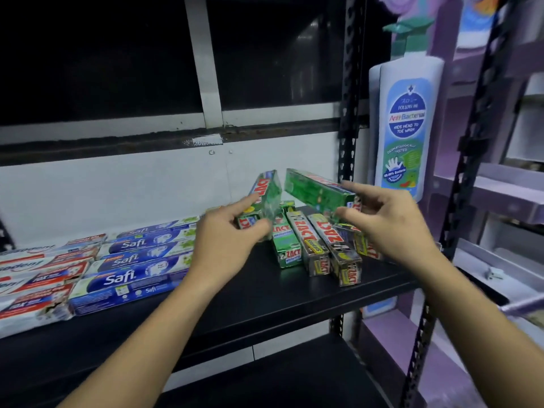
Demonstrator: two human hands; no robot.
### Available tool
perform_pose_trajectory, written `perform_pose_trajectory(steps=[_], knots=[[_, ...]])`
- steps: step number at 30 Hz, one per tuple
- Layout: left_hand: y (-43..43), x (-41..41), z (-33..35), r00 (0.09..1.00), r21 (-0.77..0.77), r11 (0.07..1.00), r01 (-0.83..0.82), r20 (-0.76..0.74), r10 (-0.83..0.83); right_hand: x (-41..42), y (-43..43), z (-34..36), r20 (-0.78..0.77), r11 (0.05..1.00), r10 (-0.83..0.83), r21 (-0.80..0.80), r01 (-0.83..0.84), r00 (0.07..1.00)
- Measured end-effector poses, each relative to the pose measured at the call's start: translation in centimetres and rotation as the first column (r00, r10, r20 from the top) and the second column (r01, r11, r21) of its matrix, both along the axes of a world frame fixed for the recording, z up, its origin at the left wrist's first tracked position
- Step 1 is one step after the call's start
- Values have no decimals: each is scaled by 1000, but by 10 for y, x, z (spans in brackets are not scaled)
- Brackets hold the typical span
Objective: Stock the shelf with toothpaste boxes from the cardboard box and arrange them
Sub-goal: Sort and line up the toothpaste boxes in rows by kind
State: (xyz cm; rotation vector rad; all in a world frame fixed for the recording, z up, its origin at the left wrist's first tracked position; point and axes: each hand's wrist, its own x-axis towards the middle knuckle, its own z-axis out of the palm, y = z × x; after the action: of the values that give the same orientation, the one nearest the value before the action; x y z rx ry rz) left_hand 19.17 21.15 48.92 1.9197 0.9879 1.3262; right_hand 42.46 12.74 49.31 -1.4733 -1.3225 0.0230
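The left hand pinches the near end of a green ZACT box between thumb and curled fingers, and the box tilts with its far end raised off the shelf. The right hand grips a second green ZACT box by its right end, fingers curled over the top, holding it clear above the row. The two held boxes come near each other at their far ends without touching. Under them a row of ZACT boxes lies flat, side by side, on the black shelf board. To the left lie blue Safi boxes, and red-and-white boxes sit at the far left. Behind is a white wall beneath a dark window. A black slotted upright bounds the shelf on the right, with a pump bottle just beyond it. Bare board lies between the Safi boxes and the ZACT row and along the near edge. A lower shelf shows below.
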Motion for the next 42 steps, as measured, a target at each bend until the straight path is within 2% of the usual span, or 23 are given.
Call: perform_pose_trajectory(steps=[4, 7, 9, 13, 17, 21, 23, 27, 29, 32, 36, 42], knots=[[20, 56, 12, 994, -4, 998, 58, -95, -58, 52, 13, 2, 83, 985, -152, -73, 158, 985], [34, 98, 15, 983, -7, 997, 80, -164, -80, 88, 28, 0, 84, 974, -183, -118, 193, 979], [42, 123, 17, 973, 16, 995, 102, -211, -96, 107, 40, -3, 76, 971, -156, -173, 167, 985], [53, 166, 12, 952, 49, 989, 142, -280, -123, 133, 63, -17, 64, 944, 17, -329, 5, 998], [63, 196, -4, 926, 108, 991, 78, -377, -32, 149, 75, -33, 62, 919, 52, -393, -23, 997], [71, 204, -15, 891, 163, 986, 39, -453, 39, 151, 74, -37, 72, 896, 50, -444, -13, 996], [76, 203, -17, 866, 161, 983, 90, -500, 2, 147, 68, -35, 56, 907, 48, -422, -20, 997], [84, 192, -14, 786, 99, 977, 189, -611, -90, 134, 56, -23, 119, 907, 44, -420, 10, 992], [87, 187, -13, 784, 66, 976, 209, -608, -127, 127, 48, -18, 200, 874, 51, -483, 53, 978], [88, 185, -12, 797, 115, 977, 180, -599, -77, 113, 32, -17, 325, 830, 51, -539, 141, 944], [89, 188, -14, 801, 120, 984, 133, -597, -35, 105, 16, -24, 425, 860, 82, -488, 152, 901], [86, 180, -16, 754, 93, 974, 207, -649, -99, 102, 1, -26, 491, 869, 113, -470, 154, 864]])
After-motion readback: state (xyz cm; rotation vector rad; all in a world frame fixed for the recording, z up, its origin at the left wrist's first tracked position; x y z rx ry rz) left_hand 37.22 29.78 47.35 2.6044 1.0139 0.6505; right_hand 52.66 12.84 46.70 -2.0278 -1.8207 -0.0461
